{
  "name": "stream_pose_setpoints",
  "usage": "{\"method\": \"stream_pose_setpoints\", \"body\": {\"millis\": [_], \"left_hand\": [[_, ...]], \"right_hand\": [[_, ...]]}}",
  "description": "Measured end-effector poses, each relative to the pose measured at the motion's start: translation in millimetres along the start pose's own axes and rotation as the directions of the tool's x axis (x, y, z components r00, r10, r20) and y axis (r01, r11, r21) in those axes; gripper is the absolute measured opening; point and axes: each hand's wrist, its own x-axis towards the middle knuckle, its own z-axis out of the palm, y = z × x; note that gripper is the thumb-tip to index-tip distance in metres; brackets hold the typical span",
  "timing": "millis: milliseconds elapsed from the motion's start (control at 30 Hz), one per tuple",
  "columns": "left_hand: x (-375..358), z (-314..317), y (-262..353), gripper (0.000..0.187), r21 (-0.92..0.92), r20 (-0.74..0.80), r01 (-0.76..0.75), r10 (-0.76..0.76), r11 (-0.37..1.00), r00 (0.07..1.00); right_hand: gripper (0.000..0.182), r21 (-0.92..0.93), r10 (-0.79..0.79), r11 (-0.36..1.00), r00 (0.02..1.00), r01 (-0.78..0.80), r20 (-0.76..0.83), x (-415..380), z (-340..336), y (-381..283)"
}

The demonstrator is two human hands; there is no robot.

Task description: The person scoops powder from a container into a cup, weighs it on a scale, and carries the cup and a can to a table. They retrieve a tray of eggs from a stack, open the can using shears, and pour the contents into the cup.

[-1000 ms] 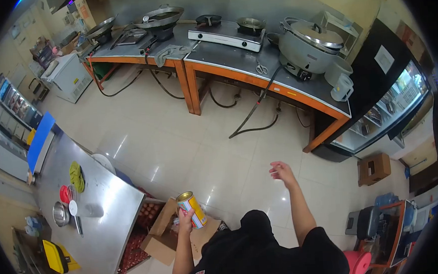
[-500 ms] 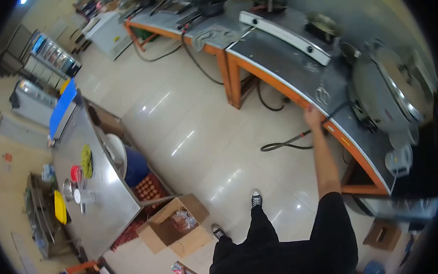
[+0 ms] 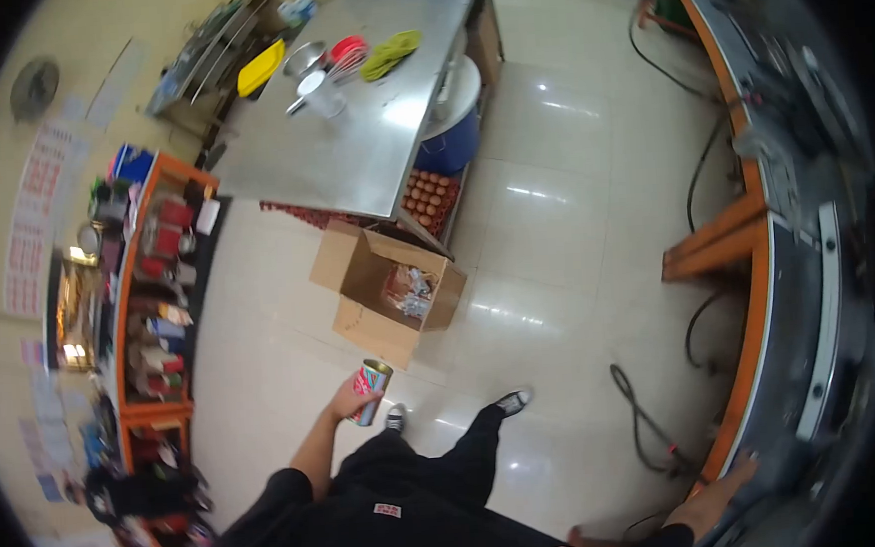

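Note:
My left hand (image 3: 345, 397) is wrapped around a tin can (image 3: 372, 393) with a red, white and blue label. The can is held slightly tilted above the floor, its gold-coloured end facing up and away from me. Beyond it an opened cardboard box (image 3: 358, 278) stands on the floor with crumpled wrapping inside. Far to the right, my right hand (image 3: 738, 476) rests at the edge of the dark worktop (image 3: 798, 352); its fingers look stretched out, though blurred, and I see nothing in them.
A steel table (image 3: 291, 167) carries a whisk, a white jug, a metal bowl and green cloth. Under it are a blue drum (image 3: 450, 147) and egg trays (image 3: 427, 196). Orange shelves (image 3: 126, 343) stand left. A black hose (image 3: 636, 412) loops near the right counter.
My view has swung left, bringing the box and shelves nearer the centre. The can in my left hand has come up into fuller view. My right hand remains at the counter edge.

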Motion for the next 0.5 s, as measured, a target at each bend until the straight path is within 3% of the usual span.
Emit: {"method": "stream_pose_setpoints", "body": {"millis": [67,133,233,267,300,333,400,433,467,500], "left_hand": [[9.1,1.4,-2.4,0.066,-0.08,0.028,-0.036,0.038,0.996,0.999],[-0.2,-6.7,-19.4,0.067,-0.139,0.041,-0.017,0.023,0.99,0.999],[-6.4,-43.9,-52.8,0.064,-0.203,-0.027,0.014,-0.02,0.979,0.999],[-10.3,-55.4,-70.3,0.062,-0.217,-0.054,0.044,-0.057,0.975,0.997],[-19.9,-69.1,-89.9,0.061,-0.232,-0.079,0.075,-0.095,0.97,0.992],[-33.1,-86.5,-113.6,0.059,-0.245,-0.102,0.108,-0.136,0.963,0.985],[-51.6,-113.7,-179.7,0.056,-0.319,-0.155,0.152,-0.209,0.936,0.965],[-62.7,-132.2,-208.2,0.057,-0.32,-0.191,0.178,-0.247,0.931,0.95],[-68.8,-147.9,-251.4,0.059,-0.235,-0.254,0.181,-0.24,0.955,0.937],[-76.0,-167.2,-276.0,0.06,-0.239,-0.284,0.168,-0.235,0.956,0.93]], "right_hand": [[0.046,0.04,0.023,0.999,1.0,-0.023,0.008,-12.3,-5.3,0.0],[0.054,-0.05,-0.017,0.999,0.999,0.015,-0.036,1.2,18.1,16.4],[0.04,0.098,0.104,0.991,0.984,-0.09,-0.144,-56.4,-8.6,-34.4],[0.037,0.372,0.07,0.925,0.997,-0.073,0.022,-99.6,-23.7,-63.4],[0.035,0.632,0.032,0.761,0.981,-0.149,0.192,-137.0,-31.3,-85.4],[0.032,0.775,-0.005,0.562,0.936,-0.289,0.352,-184.2,-50.5,-119.3],[0.023,0.898,-0.009,0.359,0.961,-0.256,0.278,-312.1,-71.6,-201.7],[0.016,0.895,-0.104,0.34,0.934,-0.288,0.341,-355.2,-63.1,-222.0],[0.017,0.89,-0.193,0.319,0.897,-0.326,0.398,-404.4,-53.7,-241.2],[0.025,0.851,-0.188,0.381,0.871,-0.362,0.455,-464.1,-48.1,-275.4]]}}
